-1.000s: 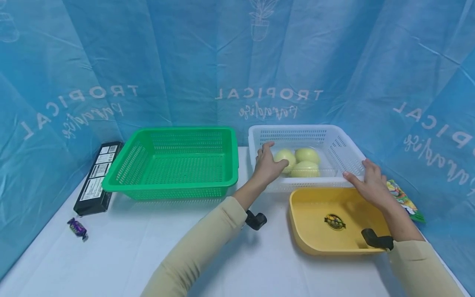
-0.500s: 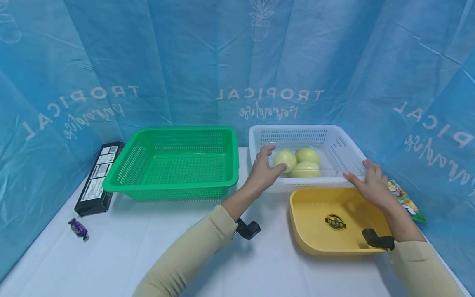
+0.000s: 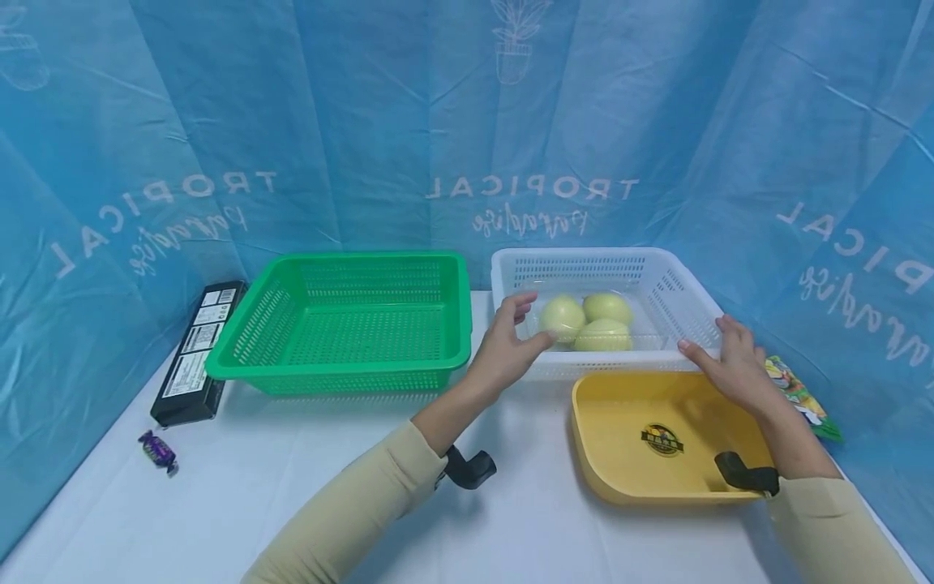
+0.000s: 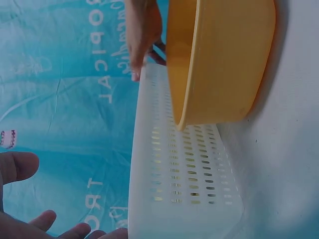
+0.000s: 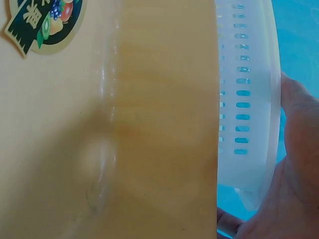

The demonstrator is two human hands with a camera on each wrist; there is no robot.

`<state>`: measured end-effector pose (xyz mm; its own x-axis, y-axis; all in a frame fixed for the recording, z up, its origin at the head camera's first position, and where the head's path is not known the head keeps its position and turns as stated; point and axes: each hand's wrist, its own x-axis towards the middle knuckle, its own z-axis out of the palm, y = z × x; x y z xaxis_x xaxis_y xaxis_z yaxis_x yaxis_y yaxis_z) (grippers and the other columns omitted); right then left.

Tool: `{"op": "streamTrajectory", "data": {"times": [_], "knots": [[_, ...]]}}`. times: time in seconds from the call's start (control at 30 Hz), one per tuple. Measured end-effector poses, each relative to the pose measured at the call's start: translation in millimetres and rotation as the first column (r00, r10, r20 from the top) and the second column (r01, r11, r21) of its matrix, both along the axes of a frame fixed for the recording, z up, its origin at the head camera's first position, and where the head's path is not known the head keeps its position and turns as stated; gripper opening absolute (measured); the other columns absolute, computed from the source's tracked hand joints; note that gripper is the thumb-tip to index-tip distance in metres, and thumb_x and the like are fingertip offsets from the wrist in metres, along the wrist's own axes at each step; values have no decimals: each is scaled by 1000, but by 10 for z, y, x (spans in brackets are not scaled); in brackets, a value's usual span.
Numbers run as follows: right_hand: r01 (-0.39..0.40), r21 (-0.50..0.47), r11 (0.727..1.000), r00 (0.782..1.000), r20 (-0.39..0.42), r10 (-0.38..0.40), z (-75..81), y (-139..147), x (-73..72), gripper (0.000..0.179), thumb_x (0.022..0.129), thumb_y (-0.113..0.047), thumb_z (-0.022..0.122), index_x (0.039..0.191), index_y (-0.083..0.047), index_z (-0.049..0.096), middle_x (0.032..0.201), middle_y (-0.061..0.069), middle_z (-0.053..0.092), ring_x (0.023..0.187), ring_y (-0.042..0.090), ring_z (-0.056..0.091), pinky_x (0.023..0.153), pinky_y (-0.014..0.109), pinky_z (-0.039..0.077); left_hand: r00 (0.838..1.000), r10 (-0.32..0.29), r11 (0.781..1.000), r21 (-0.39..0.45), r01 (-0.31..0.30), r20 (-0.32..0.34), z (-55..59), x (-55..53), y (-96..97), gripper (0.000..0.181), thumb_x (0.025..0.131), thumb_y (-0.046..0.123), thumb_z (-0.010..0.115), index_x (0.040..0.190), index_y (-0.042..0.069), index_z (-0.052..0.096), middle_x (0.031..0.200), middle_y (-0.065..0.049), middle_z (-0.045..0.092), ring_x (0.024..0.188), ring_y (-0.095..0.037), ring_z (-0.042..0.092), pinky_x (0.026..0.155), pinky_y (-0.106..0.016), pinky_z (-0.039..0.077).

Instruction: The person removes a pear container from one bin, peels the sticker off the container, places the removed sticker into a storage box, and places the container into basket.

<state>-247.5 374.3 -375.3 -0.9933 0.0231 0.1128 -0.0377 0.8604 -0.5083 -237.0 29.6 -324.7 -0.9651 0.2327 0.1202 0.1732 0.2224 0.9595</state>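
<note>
In the head view my left hand (image 3: 508,345) is at the front left corner of the white basket (image 3: 503,280), its fingers spread and nothing between them. Three pale green round fruits (image 3: 603,334) sit in a clear plastic box (image 3: 645,324) inside that basket. My right hand (image 3: 737,365) grips the basket's front right corner, thumb over the rim and fingers along the outer side. The right wrist view shows the thumb against the white rim, with fingertips partly hidden. In front of the basket stands a yellow basin (image 3: 613,446) with a round fruit sticker, under my right forearm.
A green basket (image 3: 339,371) stands to the left of the white one. Beside it lie a long black box (image 3: 191,369) and a purple wrapped candy (image 3: 158,451). A colourful packet (image 3: 799,393) is by the right curtain. Blue curtain (image 3: 379,122) encloses the white table.
My left hand has drawn back left and toward me, away from the fruits, its thumb leaving them. My right hand stays at the basket corner. The fruits have stayed in place.
</note>
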Motion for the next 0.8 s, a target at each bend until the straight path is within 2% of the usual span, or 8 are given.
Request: {"op": "streamTrajectory", "data": {"times": [0.27,0.5,0.67,0.8], "knots": [[0,-8,1000,1000,-1,0,7,-4,19,92,95,-53,42,146,12,1,150,37,-6,119,67,12,85,73,17,1000,-17,1000,14,17,15,21,98,-88,61,88,23,62,142,20,34,149,-1,37,140,-22,32,111,-44,36],[14,-4,1000,1000,7,-14,18,-6,37,92,95,-54,42,146,12,3,149,38,-5,120,67,12,86,73,18,1000,0,1000,17,0,23,1,199,-188,60,87,20,62,141,19,36,148,-4,39,139,-23,34,109,-46,37],[3,11,1000,1000,-19,-2,25,-7,23,90,96,-52,42,145,14,6,148,41,-1,118,67,14,86,72,17,1000,17,1000,9,-17,16,-32,260,-272,59,87,19,62,141,20,37,147,-4,39,138,-23,35,108,-45,38],[3,26,1000,999,-35,-2,44,-16,19,88,96,-51,42,144,15,9,146,42,4,118,66,15,86,71,17,1000,10,999,41,-11,21,-43,285,-339,58,88,17,62,140,21,37,147,-5,39,139,-24,34,108,-45,39]]}}
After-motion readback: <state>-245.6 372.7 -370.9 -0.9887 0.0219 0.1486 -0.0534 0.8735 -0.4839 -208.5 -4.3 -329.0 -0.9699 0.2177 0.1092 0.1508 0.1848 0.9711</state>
